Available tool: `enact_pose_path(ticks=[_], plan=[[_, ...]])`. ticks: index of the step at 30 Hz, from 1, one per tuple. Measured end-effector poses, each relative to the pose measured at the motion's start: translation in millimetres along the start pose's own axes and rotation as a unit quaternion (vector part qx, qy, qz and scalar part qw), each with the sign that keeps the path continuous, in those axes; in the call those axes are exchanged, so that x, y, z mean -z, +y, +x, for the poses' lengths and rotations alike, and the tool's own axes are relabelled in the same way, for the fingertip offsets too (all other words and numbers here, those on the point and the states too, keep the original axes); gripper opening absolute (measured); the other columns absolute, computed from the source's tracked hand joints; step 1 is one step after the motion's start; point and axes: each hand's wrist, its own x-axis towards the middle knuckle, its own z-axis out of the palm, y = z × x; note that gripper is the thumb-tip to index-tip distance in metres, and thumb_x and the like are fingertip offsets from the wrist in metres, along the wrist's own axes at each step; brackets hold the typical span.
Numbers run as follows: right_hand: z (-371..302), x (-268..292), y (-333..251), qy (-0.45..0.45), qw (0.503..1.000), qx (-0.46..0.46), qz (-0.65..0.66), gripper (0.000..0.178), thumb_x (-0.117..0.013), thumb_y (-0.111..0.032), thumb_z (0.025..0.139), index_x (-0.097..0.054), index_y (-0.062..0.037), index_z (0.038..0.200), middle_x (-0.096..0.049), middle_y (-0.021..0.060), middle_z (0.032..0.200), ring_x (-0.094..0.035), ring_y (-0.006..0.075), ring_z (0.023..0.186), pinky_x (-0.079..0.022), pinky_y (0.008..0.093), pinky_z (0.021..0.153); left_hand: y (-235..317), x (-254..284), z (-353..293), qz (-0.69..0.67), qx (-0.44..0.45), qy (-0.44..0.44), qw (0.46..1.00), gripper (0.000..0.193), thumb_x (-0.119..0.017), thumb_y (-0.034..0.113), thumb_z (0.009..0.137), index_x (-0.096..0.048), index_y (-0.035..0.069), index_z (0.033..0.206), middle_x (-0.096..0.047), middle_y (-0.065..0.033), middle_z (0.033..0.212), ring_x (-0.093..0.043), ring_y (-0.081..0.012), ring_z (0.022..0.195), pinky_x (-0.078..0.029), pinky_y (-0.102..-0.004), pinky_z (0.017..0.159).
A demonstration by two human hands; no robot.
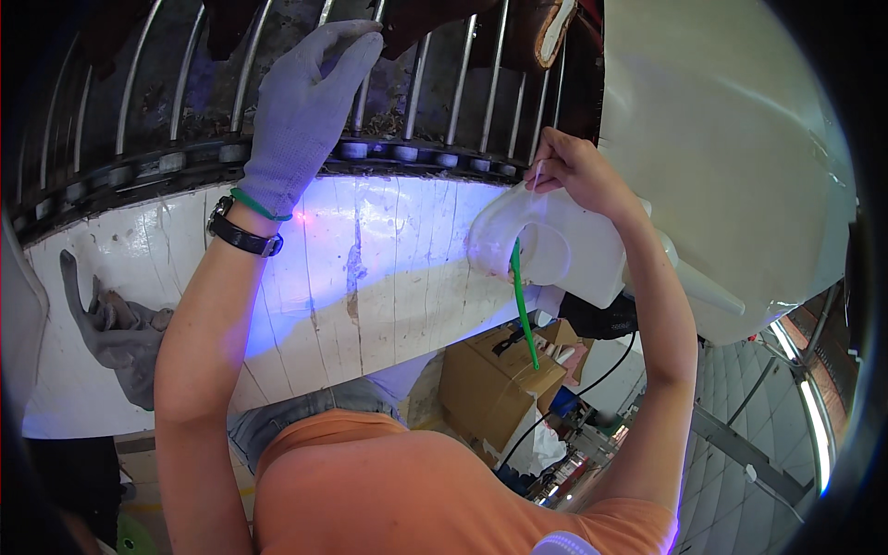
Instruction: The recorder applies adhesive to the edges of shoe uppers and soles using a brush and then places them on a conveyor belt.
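Note:
My left hand [301,116], in a pale knit glove, reaches over a rail of metal rollers. Its thumb and fingertips come together at the edge of a dark red-brown, leather-like piece [421,23]; whether they grip it I cannot tell. Bare, my right hand [583,171] is closed in a pinch above a white plastic jug [592,254] with a cut-out opening. Something thin and translucent shows at its fingertips, too faint to name. From the jug's opening a green stick [521,305] hangs down past the white ledge [398,305].
A crumpled grey glove [120,338] lies at the ledge's left end. Another brown piece with a pale inner part [553,37] rests at the far end of the rollers [460,79]. To the right rises a large cream panel [721,139]; a cardboard box [490,384] stands below the ledge.

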Motion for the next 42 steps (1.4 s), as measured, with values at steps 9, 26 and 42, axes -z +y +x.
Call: enact_pose_path(ticks=[9, 26, 42], plan=[[-16, -5, -18, 0.037, 0.995, 0.073, -0.053, 0.008, -0.045, 0.000, 0.094, -0.046, 0.0022, 0.086, -0.066, 0.0144, 0.085, -0.068, 0.0212, 0.083, -0.057, 0.0307, 0.071, 6, 0, -1, -0.001, 0.023, -0.005, 1.000, 0.036, -0.059, 0.036, 0.091, -0.065, 0.008, 0.114, -0.064, -0.0014, 0.073, -0.057, -0.0054, 0.060, -0.045, -0.0225, 0.058], [-7, 5, -35, 0.026, 0.980, 0.077, -0.184, 0.008, -0.056, -0.005, 0.088, -0.058, 0.0025, 0.084, -0.069, 0.0122, 0.085, -0.067, 0.0202, 0.076, -0.054, 0.0296, 0.067, -1, -2, 1, 0.021, -0.065, 0.050, 0.996, 0.035, -0.058, 0.036, 0.090, -0.066, 0.008, 0.110, -0.067, -0.0039, 0.082, -0.057, -0.0078, 0.061, -0.045, -0.0254, 0.061], [-11, -23, -1, -0.041, 0.942, 0.055, -0.329, 0.018, -0.065, -0.013, 0.083, -0.061, 0.0042, 0.086, -0.065, 0.0163, 0.078, -0.063, 0.0259, 0.071, -0.049, 0.0344, 0.067, 20, 3, 0, -0.029, 0.036, -0.016, 0.999, 0.034, -0.055, 0.026, 0.095, -0.062, 0.004, 0.119, -0.066, -0.0086, 0.112, -0.059, -0.0134, 0.108, -0.042, -0.0240, 0.096]])
